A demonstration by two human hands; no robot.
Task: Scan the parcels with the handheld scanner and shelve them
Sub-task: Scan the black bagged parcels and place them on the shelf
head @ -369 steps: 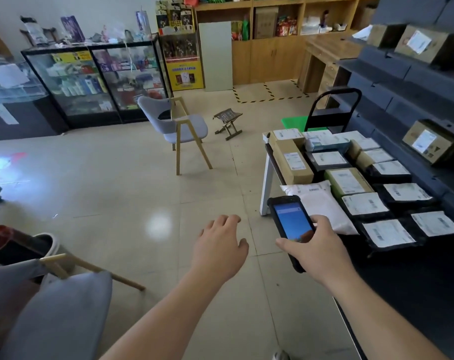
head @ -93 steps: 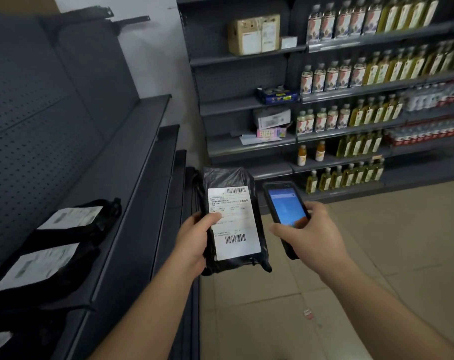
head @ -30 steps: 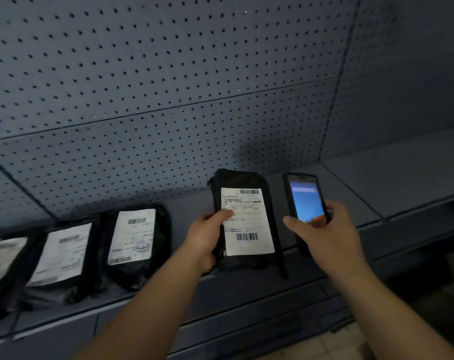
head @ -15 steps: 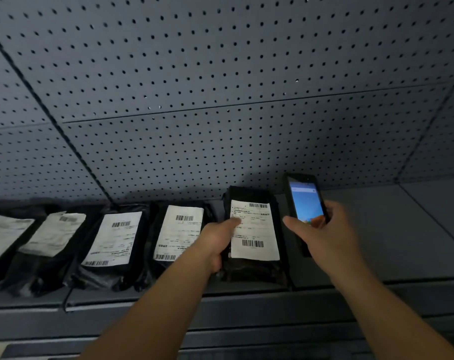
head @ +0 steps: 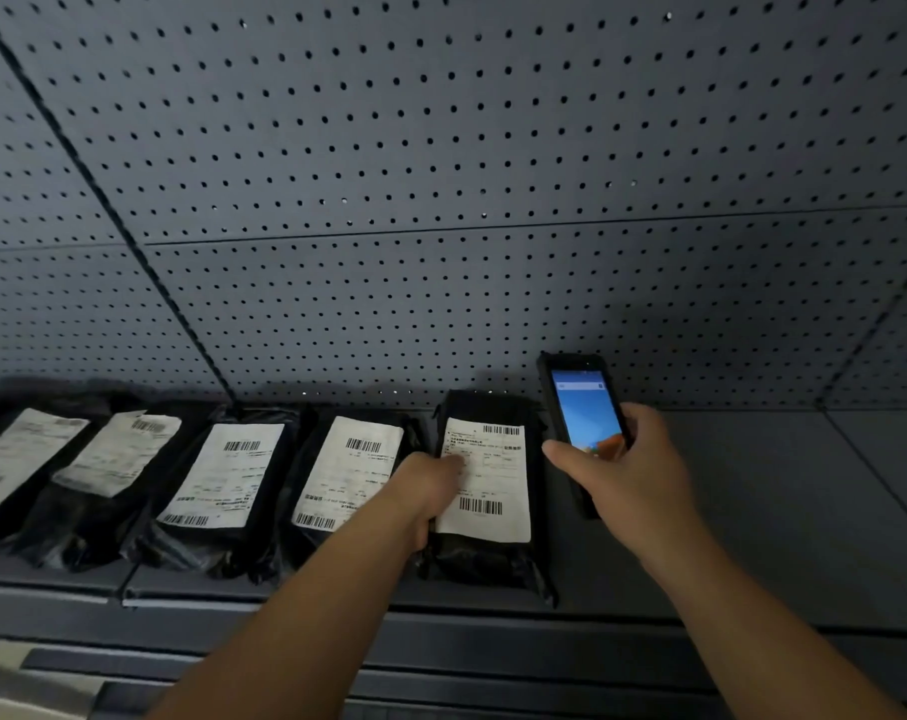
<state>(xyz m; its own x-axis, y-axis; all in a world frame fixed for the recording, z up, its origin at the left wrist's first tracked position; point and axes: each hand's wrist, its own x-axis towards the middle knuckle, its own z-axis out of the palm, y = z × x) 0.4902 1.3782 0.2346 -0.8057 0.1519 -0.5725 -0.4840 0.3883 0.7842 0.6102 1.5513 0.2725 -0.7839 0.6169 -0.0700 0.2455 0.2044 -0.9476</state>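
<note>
A black plastic parcel (head: 493, 491) with a white barcode label lies on the grey shelf (head: 752, 511), at the right end of a row. My left hand (head: 430, 491) grips its left edge, thumb on the label. My right hand (head: 623, 480) holds the black handheld scanner (head: 584, 413) upright just right of the parcel, its blue screen lit and facing me. Several other black labelled parcels, the nearest one (head: 347, 475) beside my left hand, lie side by side to the left.
A grey perforated back panel (head: 441, 200) rises behind the shelf. Bare shelf surface stretches to the right of the scanner. A lower shelf edge (head: 493, 662) runs below my forearms.
My left hand has lowered the parcel onto the shelf beside the row. The view has shifted right and closer, with the scanner staying in my right hand.
</note>
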